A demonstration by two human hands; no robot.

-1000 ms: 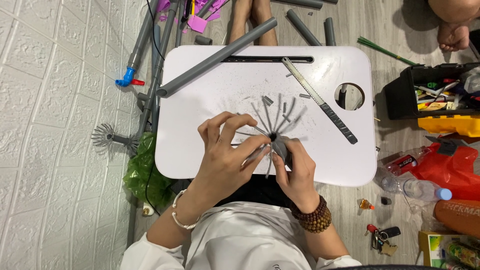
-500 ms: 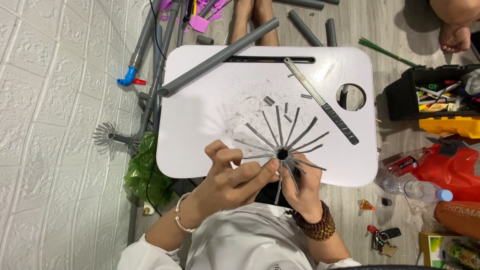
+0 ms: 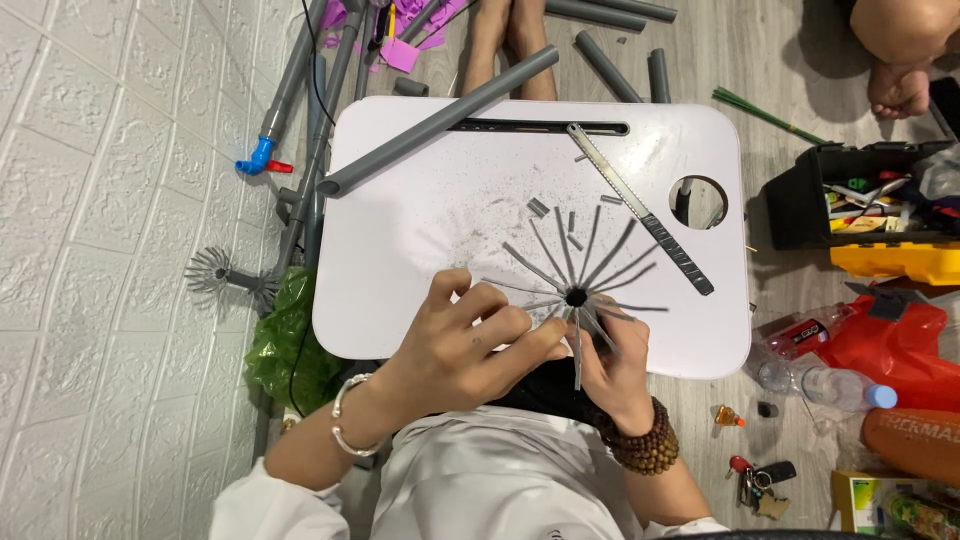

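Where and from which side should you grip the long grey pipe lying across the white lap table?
Grip the grey pipe near its middle, from above, fingers spanning its round width. It lies flat and diagonal on the white lap table, with bare tabletop along both flanks there.

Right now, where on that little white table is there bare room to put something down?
The white table is barest on its left side, between the long grey pipe and the left hand. A smaller patch lies at the right edge, below the round hole and beside the metal strip. The middle is crowded: the spoked grey piece, cut bits, both hands.
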